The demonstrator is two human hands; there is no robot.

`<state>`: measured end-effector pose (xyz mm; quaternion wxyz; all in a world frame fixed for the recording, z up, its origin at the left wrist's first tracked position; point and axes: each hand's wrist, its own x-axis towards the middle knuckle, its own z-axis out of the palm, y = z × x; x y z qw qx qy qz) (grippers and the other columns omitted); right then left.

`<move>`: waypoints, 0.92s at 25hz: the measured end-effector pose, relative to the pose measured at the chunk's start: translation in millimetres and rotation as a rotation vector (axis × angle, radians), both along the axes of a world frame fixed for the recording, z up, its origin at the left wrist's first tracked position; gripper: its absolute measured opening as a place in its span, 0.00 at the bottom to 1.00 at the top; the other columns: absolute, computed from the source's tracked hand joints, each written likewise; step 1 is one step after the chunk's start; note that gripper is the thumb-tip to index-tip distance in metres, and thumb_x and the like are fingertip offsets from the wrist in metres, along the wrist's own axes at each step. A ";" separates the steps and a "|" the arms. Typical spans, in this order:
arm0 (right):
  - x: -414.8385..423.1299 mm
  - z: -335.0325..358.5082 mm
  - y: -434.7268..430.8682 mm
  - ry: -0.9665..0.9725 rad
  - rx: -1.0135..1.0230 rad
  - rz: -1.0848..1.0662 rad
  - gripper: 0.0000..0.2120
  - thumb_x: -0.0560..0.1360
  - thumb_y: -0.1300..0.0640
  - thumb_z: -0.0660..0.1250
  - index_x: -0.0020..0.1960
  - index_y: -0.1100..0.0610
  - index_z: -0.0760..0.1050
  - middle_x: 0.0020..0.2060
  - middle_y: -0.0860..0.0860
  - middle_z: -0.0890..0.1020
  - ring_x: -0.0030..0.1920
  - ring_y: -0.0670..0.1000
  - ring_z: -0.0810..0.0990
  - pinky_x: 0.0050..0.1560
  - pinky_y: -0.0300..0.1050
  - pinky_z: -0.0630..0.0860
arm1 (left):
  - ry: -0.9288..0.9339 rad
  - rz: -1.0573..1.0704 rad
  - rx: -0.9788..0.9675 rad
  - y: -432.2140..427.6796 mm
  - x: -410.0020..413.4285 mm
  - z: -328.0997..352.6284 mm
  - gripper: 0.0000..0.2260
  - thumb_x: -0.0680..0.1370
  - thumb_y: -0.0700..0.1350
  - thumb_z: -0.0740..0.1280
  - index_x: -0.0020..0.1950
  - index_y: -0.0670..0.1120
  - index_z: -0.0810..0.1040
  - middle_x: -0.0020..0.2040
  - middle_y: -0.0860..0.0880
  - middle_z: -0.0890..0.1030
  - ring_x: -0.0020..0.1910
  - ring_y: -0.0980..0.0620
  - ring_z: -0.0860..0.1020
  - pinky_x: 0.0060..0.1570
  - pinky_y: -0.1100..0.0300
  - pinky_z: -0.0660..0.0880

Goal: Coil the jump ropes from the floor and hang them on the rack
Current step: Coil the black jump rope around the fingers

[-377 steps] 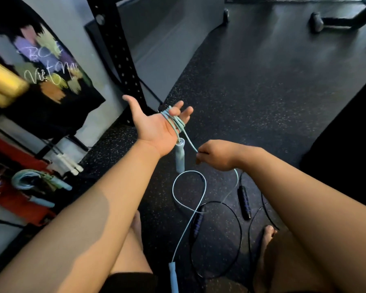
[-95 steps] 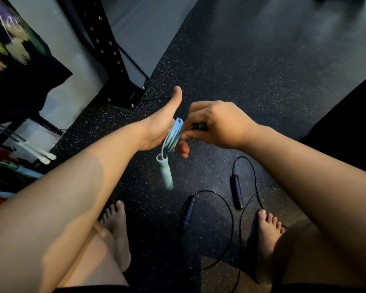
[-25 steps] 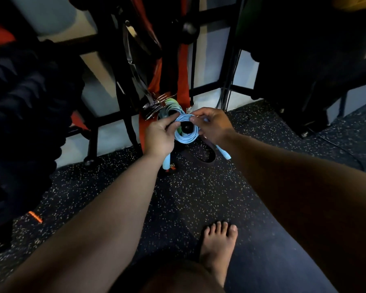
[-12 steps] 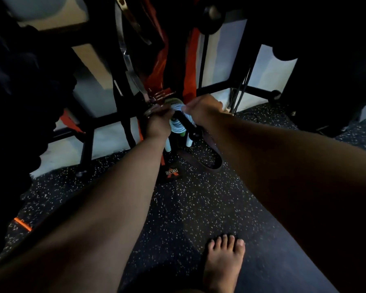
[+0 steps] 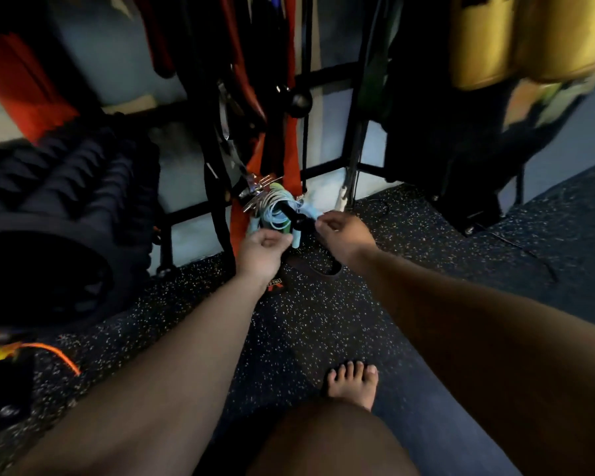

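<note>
Left hand [image 5: 262,249], right hand [image 5: 345,231] withdrawn, one rope [image 5: 274,215] hung

Jump rope [image 5: 275,216] pale blue; rack [image 5: 189,214] black; straps [image 5: 291,156] orange-red; floor [image 5: 323,321] black, white-speckled; rolls [image 5: 488,39] yellow.

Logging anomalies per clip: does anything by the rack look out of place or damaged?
Nothing stands out. The light blue jump rope hangs coiled on the black rack peg, left hand and right hand beside it.
</note>
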<state>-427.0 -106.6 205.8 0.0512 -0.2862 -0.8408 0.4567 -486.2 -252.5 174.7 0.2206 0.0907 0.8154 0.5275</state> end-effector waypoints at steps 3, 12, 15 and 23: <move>66.1 29.2 -1.5 0.019 -0.031 -0.036 0.10 0.79 0.49 0.67 0.58 0.51 0.80 0.49 0.48 0.86 0.47 0.50 0.85 0.49 0.49 0.83 | 0.053 -0.063 0.029 -19.9 21.8 65.4 0.06 0.76 0.50 0.76 0.47 0.50 0.83 0.46 0.53 0.84 0.45 0.52 0.81 0.51 0.57 0.79; 271.5 106.8 11.3 0.004 0.089 -0.247 0.08 0.80 0.47 0.66 0.54 0.49 0.79 0.42 0.45 0.80 0.44 0.47 0.79 0.45 0.40 0.70 | 0.283 -0.659 -0.161 37.9 174.4 181.7 0.10 0.72 0.56 0.78 0.44 0.51 0.84 0.39 0.54 0.82 0.39 0.55 0.79 0.42 0.60 0.76; 339.4 105.6 14.5 -0.050 0.107 -0.305 0.09 0.80 0.48 0.65 0.56 0.50 0.79 0.44 0.46 0.80 0.46 0.49 0.79 0.46 0.42 0.71 | 0.365 -0.781 -0.241 55.4 224.3 188.3 0.12 0.72 0.58 0.77 0.46 0.51 0.84 0.39 0.56 0.82 0.39 0.57 0.78 0.42 0.60 0.75; 504.8 18.3 11.8 -0.227 0.006 -0.489 0.11 0.80 0.49 0.66 0.57 0.53 0.80 0.46 0.49 0.82 0.48 0.50 0.80 0.48 0.42 0.73 | 0.251 -1.019 -0.401 82.7 357.0 68.1 0.10 0.73 0.56 0.77 0.42 0.52 0.82 0.39 0.54 0.82 0.40 0.53 0.80 0.44 0.58 0.75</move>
